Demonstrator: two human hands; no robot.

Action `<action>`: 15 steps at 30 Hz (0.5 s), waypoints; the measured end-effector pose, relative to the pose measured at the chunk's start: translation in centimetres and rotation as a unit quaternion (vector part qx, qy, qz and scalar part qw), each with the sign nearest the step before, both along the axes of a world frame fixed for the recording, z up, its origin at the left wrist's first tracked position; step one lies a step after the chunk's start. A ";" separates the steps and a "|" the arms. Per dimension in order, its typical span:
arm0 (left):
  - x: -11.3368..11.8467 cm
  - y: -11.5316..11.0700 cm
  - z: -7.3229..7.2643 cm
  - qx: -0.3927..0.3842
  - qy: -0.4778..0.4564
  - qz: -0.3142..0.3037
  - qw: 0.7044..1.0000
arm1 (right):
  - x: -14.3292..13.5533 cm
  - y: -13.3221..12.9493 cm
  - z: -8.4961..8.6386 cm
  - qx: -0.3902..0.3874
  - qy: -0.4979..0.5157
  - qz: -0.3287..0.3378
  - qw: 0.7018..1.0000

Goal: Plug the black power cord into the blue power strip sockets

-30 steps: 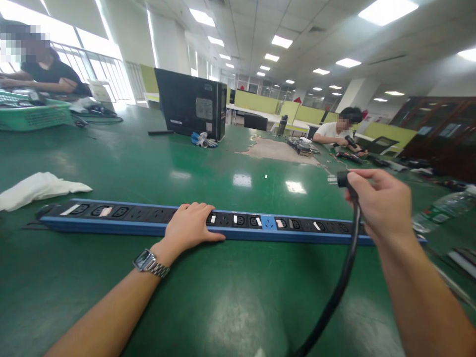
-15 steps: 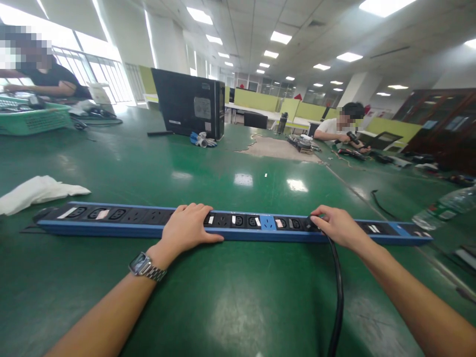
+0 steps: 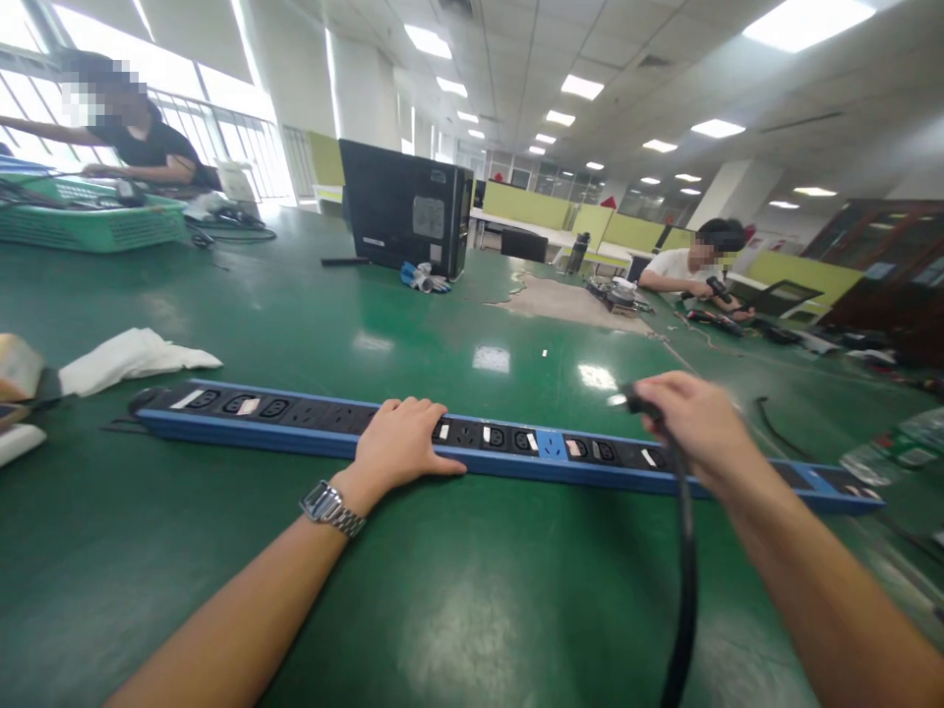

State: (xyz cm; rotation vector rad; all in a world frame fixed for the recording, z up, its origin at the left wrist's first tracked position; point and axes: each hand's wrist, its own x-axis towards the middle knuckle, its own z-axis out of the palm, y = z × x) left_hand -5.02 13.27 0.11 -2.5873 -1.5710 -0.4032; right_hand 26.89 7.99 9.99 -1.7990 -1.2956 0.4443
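Note:
A long blue-and-black power strip lies across the green table, with rows of sockets, several small labels and one blue socket section. Over its middle rests my left hand, fingers across the far edge and thumb along the near side, gripping it. My right hand pinches a black plug just above the strip's right part, apart from the sockets. The plug's metal end points left. From it a thick black cable hangs down toward the bottom of the view.
Beyond the strip stand a black computer case and blue-grey gloves. A white cloth and a green basket are at left; a plastic bottle lies at right. Two other people sit across the table.
My right hand has pulled the plug up out of a socket in the power strip. My left hand stays on the strip. The view has shifted slightly left.

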 end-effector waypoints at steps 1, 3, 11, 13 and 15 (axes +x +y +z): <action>0.0 0.0 0.0 0.001 -0.001 0.002 1.000 | -2.2 0.1 -0.5 -0.042 -0.015 0.072 0.996; 0.0 -0.1 -0.1 0.003 -0.003 0.004 1.000 | -6.9 0.7 -2.2 -0.070 -0.073 0.166 0.981; 0.1 -0.4 -0.2 0.014 -0.015 0.003 1.000 | -15.0 4.5 -4.6 -0.084 -0.254 0.192 0.944; 0.2 -0.4 -0.3 0.016 -0.018 0.002 1.000 | -14.9 4.6 -4.1 -0.098 -0.283 0.190 0.935; 0.2 -0.4 -0.3 0.019 -0.018 0.002 1.000 | -14.9 4.4 -3.9 -0.103 -0.292 0.196 0.930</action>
